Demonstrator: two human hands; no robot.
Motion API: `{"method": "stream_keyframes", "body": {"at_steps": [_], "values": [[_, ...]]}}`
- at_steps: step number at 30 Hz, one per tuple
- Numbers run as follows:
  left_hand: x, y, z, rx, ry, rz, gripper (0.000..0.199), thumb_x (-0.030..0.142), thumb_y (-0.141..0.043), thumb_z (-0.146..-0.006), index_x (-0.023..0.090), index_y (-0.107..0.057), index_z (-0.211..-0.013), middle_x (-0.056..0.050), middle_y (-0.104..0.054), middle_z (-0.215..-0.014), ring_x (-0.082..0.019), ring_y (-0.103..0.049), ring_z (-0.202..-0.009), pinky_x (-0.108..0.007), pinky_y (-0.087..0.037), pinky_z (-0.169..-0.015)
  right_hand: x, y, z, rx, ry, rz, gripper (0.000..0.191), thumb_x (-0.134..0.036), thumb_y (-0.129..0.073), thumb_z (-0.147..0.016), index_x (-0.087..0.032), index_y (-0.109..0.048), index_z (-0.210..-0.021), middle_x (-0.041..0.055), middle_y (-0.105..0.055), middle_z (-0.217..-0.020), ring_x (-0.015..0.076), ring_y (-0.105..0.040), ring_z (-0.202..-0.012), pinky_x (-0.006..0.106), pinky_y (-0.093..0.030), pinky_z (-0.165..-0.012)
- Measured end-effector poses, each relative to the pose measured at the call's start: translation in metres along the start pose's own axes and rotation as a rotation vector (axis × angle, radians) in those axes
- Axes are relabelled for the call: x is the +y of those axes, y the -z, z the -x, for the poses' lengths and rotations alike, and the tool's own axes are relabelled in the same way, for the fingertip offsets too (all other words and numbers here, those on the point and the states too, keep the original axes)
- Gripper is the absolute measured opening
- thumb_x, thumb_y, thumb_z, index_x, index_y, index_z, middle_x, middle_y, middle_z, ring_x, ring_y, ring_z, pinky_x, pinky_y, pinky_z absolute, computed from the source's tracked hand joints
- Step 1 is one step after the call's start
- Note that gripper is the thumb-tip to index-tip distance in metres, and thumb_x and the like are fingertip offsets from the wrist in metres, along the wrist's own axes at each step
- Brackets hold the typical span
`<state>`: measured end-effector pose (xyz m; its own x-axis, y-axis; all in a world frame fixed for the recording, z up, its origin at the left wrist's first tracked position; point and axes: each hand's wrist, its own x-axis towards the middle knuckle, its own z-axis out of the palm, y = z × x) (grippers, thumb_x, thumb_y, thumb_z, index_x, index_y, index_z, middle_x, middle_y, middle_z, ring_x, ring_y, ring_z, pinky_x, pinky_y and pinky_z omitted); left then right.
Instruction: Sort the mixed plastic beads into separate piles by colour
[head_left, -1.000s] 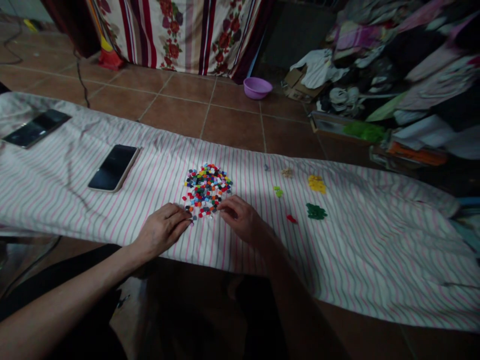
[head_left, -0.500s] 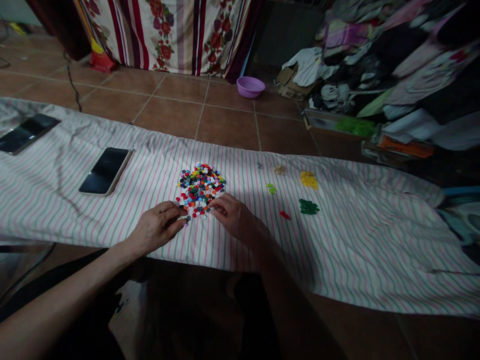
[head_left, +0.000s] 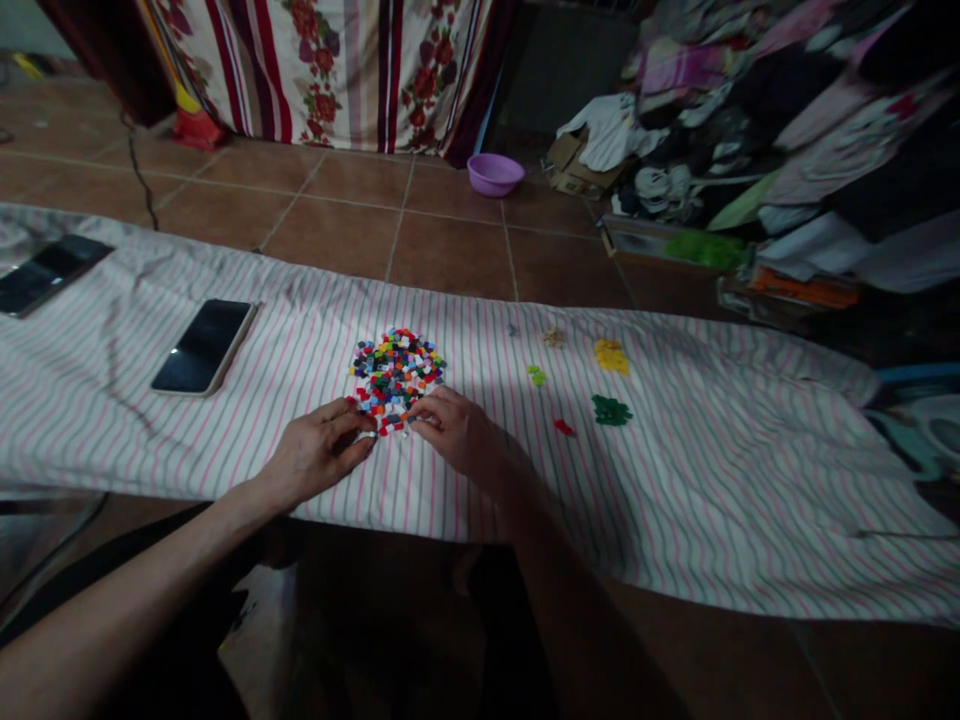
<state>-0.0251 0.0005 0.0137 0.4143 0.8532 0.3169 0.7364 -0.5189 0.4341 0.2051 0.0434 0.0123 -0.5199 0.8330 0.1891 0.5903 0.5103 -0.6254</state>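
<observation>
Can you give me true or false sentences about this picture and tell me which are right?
1. The left hand and right hand are at the mixed pile. True.
2. The dark green pieces are left of the mixed pile. False: the dark green pieces are right of it.
3. Two phones lie on the striped cloth. True.
4. The purple bowl is on the striped cloth. False: the purple bowl is on the tiled floor.
</observation>
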Motion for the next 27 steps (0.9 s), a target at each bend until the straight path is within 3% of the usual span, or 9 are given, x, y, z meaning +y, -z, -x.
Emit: {"method": "stream_keyframes", "body": {"at_steps": [6,10,13,19,27], "values": [[0.009,-0.006,-0.005,0.109,0.006,0.073,0.014,0.03,-0.054,-0.091,0.02,-0.064,-0.091,-0.001,-0.064,-0.087,-0.011,-0.063,-0.077,-0.022,-0.051,-0.068,0.006,0.001,0.001,-0.018,0.003,-0.059,0.006,-0.011,-0.063,-0.082,-0.016,-0.066,-0.084,0.0009,-0.058,-0.081,0.0118,-0.055,-0.071,0.025,-0.043,-0.068],[0.02,-0.017,-0.009,0.142,-0.081,0.062,0.013,0.027,-0.056,-0.091,0.02,-0.065,-0.097,-0.003,-0.063,-0.09,-0.014,-0.061,-0.085,-0.024,-0.051,-0.073,0.011,0.0,0.002,-0.024,0.019,-0.092,0.005,-0.011,-0.066,-0.08,-0.016,-0.066,-0.082,0.0006,-0.057,-0.079,0.0118,-0.054,-0.07,0.025,-0.043,-0.068],[0.031,-0.025,-0.013,0.176,-0.089,-0.017,0.016,0.03,-0.058,-0.09,0.018,-0.068,-0.095,-0.004,-0.057,-0.086,-0.013,-0.056,-0.077,-0.023,-0.049,-0.064,0.013,0.0,0.003,-0.031,0.022,-0.094,0.008,-0.01,-0.066,-0.079,-0.017,-0.067,-0.084,0.0,-0.056,-0.079,0.0119,-0.054,-0.07,0.025,-0.042,-0.068],[0.043,-0.035,-0.024,0.209,-0.051,-0.104,0.017,0.031,-0.058,-0.089,0.018,-0.07,-0.091,-0.006,-0.055,-0.092,-0.015,-0.053,-0.079,-0.027,-0.048,-0.066,0.016,0.0,0.005,-0.041,0.044,-0.058,0.016,-0.006,-0.062,-0.079,-0.017,-0.067,-0.088,0.0004,-0.057,-0.079,0.0128,-0.054,-0.072,0.025,-0.041,-0.068],[0.04,-0.036,-0.027,0.181,-0.017,-0.096,0.018,0.027,-0.055,-0.089,0.017,-0.07,-0.093,-0.006,-0.054,-0.092,-0.016,-0.052,-0.081,-0.028,-0.048,-0.066,0.015,0.001,0.007,-0.027,0.065,-0.016,0.019,-0.004,-0.057,-0.08,-0.017,-0.067,-0.089,0.0012,-0.058,-0.079,0.0139,-0.054,-0.074,0.026,-0.042,-0.07]]}}
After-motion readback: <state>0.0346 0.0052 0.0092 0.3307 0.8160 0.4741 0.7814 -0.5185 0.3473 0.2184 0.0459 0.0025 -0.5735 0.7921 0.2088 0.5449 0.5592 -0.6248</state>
